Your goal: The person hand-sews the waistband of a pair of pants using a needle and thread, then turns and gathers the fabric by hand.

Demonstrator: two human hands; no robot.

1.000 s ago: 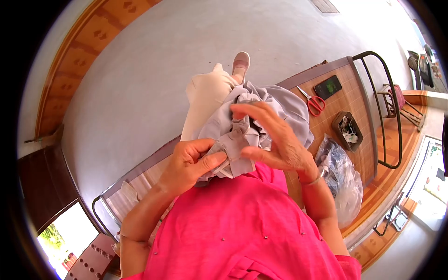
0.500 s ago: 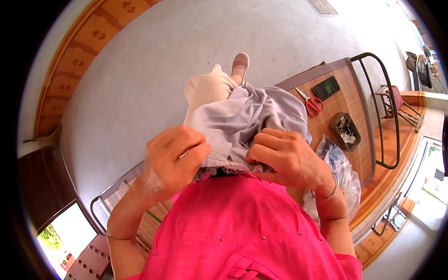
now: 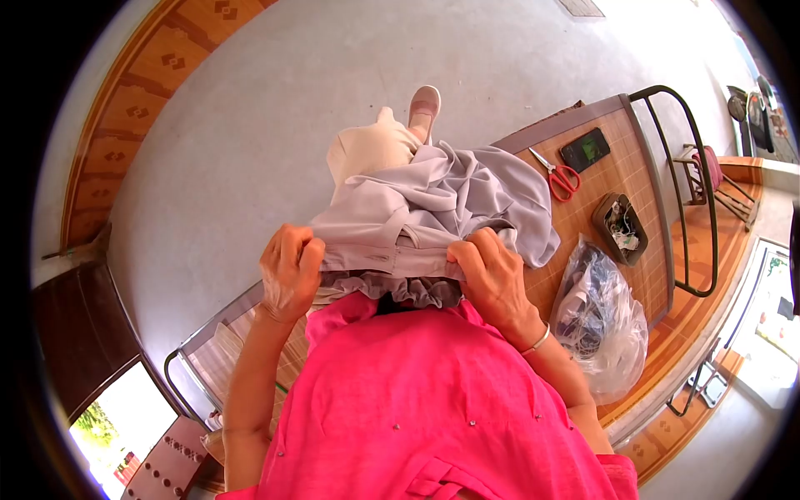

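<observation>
Nearest is the pink top (image 3: 417, 375), with a bare forearm coming forward on each side of it. The left hand (image 3: 292, 268) and right hand (image 3: 492, 275) stand about level, well apart, knuckles up and fingers curled closed on the grey garment (image 3: 375, 212). They grip its waistband, which runs nearly straight between them; the thumbs are hard to make out. A bracelet (image 3: 537, 340) circles the right wrist. The garment lies over the lap, ruffled edge toward the body, the rest spread in folds toward the right. Beyond the right hand, the mat (image 3: 575, 223) carries a clear bag (image 3: 602, 329), then an open box (image 3: 621, 229) with scraps inside, red-handled scissors (image 3: 562, 179) and a phone (image 3: 586, 150). Ahead, past a beige trouser leg (image 3: 367, 152), a shoe (image 3: 425, 104) shows against the grey floor (image 3: 292, 108).
</observation>
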